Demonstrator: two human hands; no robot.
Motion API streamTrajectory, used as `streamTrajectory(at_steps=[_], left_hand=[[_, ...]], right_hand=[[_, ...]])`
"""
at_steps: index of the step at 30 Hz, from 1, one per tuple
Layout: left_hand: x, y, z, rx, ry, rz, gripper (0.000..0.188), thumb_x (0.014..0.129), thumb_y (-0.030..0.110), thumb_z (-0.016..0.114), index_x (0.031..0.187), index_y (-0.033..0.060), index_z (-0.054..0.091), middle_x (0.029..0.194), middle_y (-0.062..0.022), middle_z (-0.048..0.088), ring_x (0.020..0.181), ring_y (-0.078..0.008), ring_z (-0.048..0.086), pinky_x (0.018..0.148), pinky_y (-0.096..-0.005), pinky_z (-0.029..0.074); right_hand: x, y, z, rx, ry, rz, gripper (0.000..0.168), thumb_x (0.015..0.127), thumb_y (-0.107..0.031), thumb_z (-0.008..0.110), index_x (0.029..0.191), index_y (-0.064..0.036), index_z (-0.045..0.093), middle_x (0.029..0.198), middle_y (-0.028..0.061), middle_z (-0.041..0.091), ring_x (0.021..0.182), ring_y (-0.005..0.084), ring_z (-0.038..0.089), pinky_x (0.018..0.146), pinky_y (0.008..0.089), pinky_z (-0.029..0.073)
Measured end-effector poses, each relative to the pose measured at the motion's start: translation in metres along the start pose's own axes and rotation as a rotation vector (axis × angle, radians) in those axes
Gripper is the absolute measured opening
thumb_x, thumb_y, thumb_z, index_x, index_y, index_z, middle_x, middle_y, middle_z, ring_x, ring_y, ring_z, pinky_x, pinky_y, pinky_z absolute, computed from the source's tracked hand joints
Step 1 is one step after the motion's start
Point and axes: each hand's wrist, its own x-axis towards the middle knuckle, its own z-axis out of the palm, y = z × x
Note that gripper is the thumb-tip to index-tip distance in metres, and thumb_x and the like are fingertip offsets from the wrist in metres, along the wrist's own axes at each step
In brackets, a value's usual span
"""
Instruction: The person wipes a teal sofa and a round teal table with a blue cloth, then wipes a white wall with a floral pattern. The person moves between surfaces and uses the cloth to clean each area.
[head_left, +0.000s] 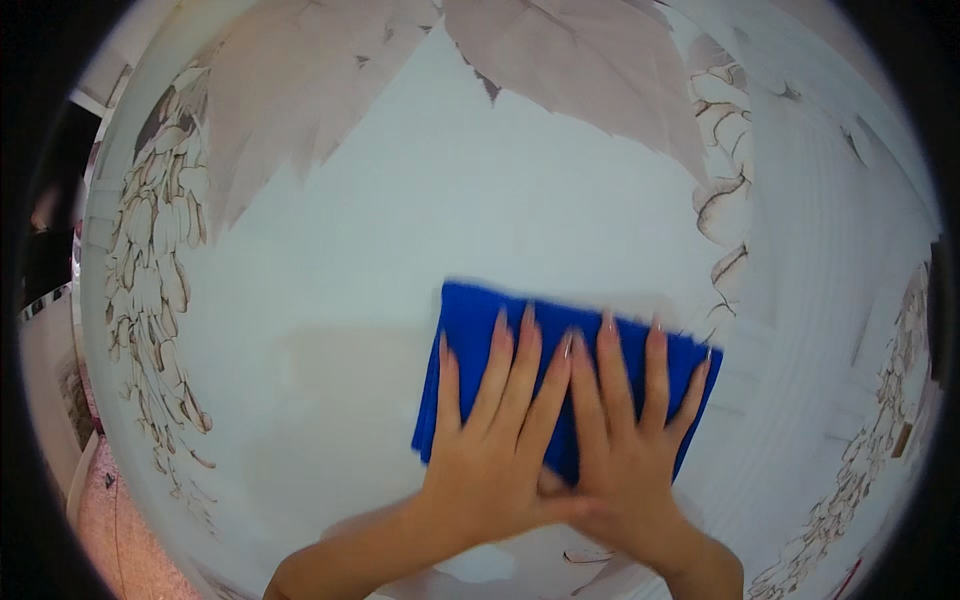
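Observation:
A folded blue cloth (472, 322) lies flat on a glossy, pale surface (360, 247) printed with leaves and flowers. Palm down, my left hand (480, 465) presses on the cloth's left half with its fingers spread. On the right half rests my right hand (634, 457), also flat and spread. The two index fingertips touch or nearly touch near the middle of the cloth, and the thumbs overlap below. Neither hand curls around the cloth. Several layers of the fold show along its left edge, while its lower edge is mostly hidden by my hands.
At the far left, a light curved object (52, 375) stands beside the surface, above a pinkish floor (127, 525). A dark shape (52, 262) behind it is unclear. Along the right rim are a dark object (937, 315) and a small brown piece (902, 440).

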Motion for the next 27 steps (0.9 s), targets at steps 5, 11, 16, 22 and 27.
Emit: streamTrajectory(at_steps=[5,11,16,22,27], left_hand=[[0.024,-0.014,-0.031,0.058,0.060,-0.045,0.118,0.061,0.079,0.056,0.138,-0.0056,0.027,0.141,-0.0392,0.008,0.133,-0.0537,0.002,0.100,-0.0649,-0.006],[-0.077,-0.010,-0.013,-0.154,0.071,-0.196,0.107,0.062,0.079,0.054,0.132,-0.0003,0.043,0.136,-0.0393,0.025,0.132,-0.0499,0.016,0.100,-0.0655,0.000],[-0.090,-0.041,-0.032,-0.118,-0.022,-0.162,0.105,0.062,0.077,0.056,0.132,-0.0003,0.043,0.138,-0.0354,0.027,0.133,-0.0452,0.020,0.102,-0.0620,0.002],[-0.010,-0.113,-0.095,0.087,0.044,-0.045,0.115,0.061,0.076,0.059,0.140,-0.0014,0.027,0.144,-0.0329,0.013,0.136,-0.0461,0.005,0.105,-0.0587,-0.004],[-0.057,-0.138,-0.107,0.073,0.007,-0.087,0.107,0.062,0.072,0.061,0.137,0.0007,0.035,0.142,-0.0337,0.020,0.136,-0.0433,0.014,0.103,-0.0609,0.003]], right_hand=[[0.035,-0.008,-0.002,0.021,0.114,0.003,0.067,0.081,-0.047,0.054,0.133,-0.006,0.044,0.143,0.0131,0.033,0.135,0.0413,0.018,0.097,0.0711,0.003],[-0.037,-0.060,0.022,-0.028,-0.088,-0.133,0.065,0.086,-0.055,0.044,0.131,-0.008,0.045,0.143,0.0149,0.031,0.134,0.0424,0.017,0.091,0.0789,0.007],[-0.027,-0.090,0.028,0.012,-0.192,-0.135,0.075,0.083,-0.055,0.048,0.134,-0.001,0.039,0.144,0.0215,0.025,0.133,0.0472,0.014,0.091,0.0787,0.006],[0.089,-0.108,0.019,0.079,0.112,-0.035,0.072,0.082,-0.052,0.051,0.135,-0.003,0.039,0.145,0.0165,0.028,0.135,0.0409,0.018,0.097,0.0721,0.006],[0.082,-0.158,0.039,0.079,0.084,-0.022,0.070,0.083,-0.053,0.050,0.133,-0.004,0.042,0.144,0.0150,0.030,0.135,0.0410,0.019,0.096,0.0733,0.007]])
